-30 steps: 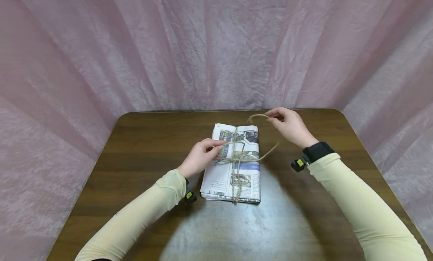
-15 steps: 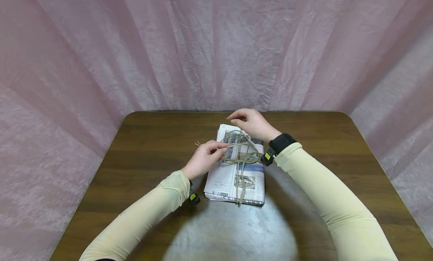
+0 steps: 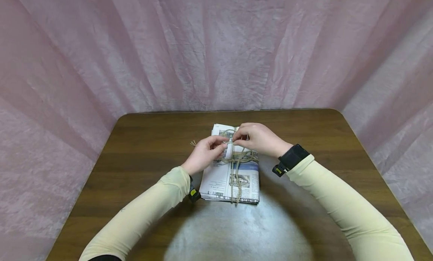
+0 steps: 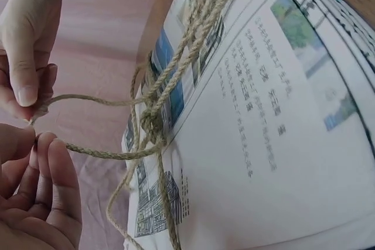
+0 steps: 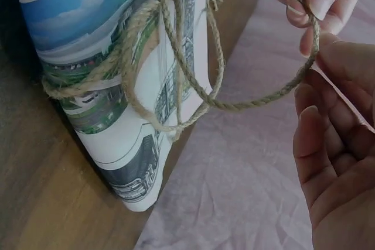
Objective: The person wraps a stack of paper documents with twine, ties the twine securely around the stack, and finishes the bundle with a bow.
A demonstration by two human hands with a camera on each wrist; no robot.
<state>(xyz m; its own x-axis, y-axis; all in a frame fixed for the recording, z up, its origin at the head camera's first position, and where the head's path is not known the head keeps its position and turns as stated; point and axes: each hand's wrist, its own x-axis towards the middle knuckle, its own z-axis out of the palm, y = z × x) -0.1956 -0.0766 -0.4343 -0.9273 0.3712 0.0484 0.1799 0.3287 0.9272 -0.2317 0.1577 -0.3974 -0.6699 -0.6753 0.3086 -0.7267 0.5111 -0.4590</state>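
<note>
A folded stack of newspapers lies on the table, bound crosswise with jute twine. A knot sits on its upper face. Above the paper, my left hand pinches the twine between thumb and fingers. My right hand meets it from the other side, its thumb and fingers also pinching twine. In the right wrist view, a loop of twine rises from the bundle to both hands' fingertips. The fingertips almost touch and partly hide the strand there.
The brown wooden table extends around the bundle, with a bright reflection near its front. Pink curtains hang behind its far edge and at both sides. A frayed twine end sticks out left of the stack.
My right hand has come left from beyond the stack's right side, passed over its far end, and now meets my left hand. The loose twine end moved from right to left.
</note>
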